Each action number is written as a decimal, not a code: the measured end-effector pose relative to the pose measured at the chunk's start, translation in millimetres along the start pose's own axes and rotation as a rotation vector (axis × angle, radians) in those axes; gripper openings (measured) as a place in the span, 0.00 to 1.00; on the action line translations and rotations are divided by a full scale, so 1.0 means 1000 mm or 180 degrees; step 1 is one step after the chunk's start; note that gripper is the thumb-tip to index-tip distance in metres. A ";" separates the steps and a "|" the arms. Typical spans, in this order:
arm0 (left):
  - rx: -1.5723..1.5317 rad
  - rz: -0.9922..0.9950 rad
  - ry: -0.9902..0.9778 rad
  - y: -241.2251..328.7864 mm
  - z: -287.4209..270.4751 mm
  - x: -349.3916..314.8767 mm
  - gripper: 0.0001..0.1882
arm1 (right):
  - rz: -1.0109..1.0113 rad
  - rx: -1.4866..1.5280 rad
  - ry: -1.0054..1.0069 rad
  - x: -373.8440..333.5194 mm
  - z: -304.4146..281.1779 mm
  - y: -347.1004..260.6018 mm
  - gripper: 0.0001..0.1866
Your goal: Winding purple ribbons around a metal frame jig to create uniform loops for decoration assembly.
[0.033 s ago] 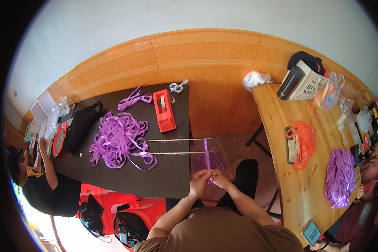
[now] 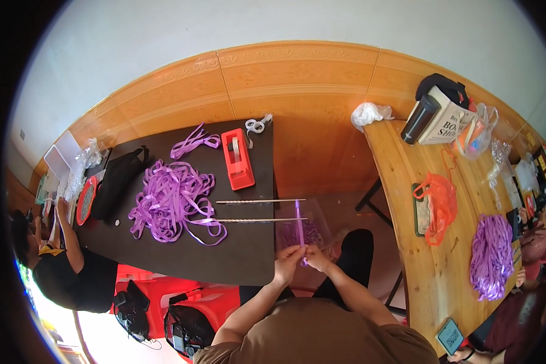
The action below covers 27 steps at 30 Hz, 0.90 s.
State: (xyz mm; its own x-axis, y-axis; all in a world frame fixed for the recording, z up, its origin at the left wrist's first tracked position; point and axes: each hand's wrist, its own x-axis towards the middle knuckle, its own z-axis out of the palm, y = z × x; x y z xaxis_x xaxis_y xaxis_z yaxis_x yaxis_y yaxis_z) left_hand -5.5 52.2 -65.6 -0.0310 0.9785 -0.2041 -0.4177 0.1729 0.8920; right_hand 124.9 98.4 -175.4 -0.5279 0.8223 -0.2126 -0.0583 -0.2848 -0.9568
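My left hand (image 2: pixel 289 261) and my right hand (image 2: pixel 317 257) meet just off the right edge of the dark table, fingers closed in a pinch. Between them they grip the lower end of a purple ribbon (image 2: pixel 300 229), and a small loop of it hangs below the fingertips. From there the strip runs up, taut, to two thin sticks (image 2: pixel 258 201) that jut out past the table edge, side by side and a little apart. On the table, left of the sticks, lies a tangled pile of purple ribbon (image 2: pixel 170 200). The fingertips are too small to make out in detail.
A red tape dispenser (image 2: pixel 238 159), white-handled scissors (image 2: pixel 256 125) and a black bag (image 2: pixel 118 185) lie on the dark table (image 2: pixel 224 261). Below the sticks stands a clear bin (image 2: pixel 321 218). The wooden table (image 2: pixel 431 273) at right bears a purple ribbon bundle (image 2: pixel 491 258). People sit on both sides.
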 end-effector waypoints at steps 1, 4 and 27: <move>-0.0049 -0.0045 -0.0033 -0.003 -0.002 -0.004 0.09 | 0.0034 -0.0247 -0.0089 0.001 0.002 0.004 0.05; -0.0075 -0.0151 0.0148 -0.013 -0.001 -0.017 0.09 | 0.0366 0.0065 0.0082 -0.007 0.005 0.017 0.05; 0.0928 -0.0872 -0.0147 -0.063 -0.050 -0.038 0.08 | -0.1007 -0.1036 0.0941 -0.007 0.028 -0.052 0.03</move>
State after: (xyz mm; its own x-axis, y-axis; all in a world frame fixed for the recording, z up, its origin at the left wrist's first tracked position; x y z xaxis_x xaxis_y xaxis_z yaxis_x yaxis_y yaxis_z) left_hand -23.3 -1.1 -133.8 0.0893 0.8946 -0.4378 -0.1294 0.4463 0.8855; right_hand 107.7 93.8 -118.2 -0.2635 0.9601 0.0941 0.1144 0.1280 -0.9852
